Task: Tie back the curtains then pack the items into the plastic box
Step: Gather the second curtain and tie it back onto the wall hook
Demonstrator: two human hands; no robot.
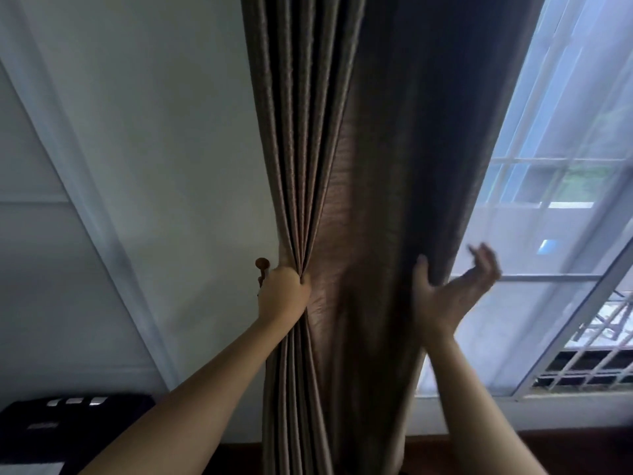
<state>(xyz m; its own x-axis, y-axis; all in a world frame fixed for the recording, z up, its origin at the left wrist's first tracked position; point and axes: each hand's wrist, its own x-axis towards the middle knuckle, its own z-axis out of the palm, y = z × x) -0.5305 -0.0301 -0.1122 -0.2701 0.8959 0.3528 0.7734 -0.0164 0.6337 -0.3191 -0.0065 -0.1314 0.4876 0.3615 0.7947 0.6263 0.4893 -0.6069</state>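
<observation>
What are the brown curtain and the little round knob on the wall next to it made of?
The curtain looks like thick woven cloth with a slight sheen: it hangs in deep soft folds. The knob seems dark varnished wood, reddish brown and rounded, though coated metal is possible; it is too small to be sure.

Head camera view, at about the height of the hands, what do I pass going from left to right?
wall → wooden knob → left hand, gripping the gathered folds → curtain → right hand, at the curtain's right edge → window
</observation>
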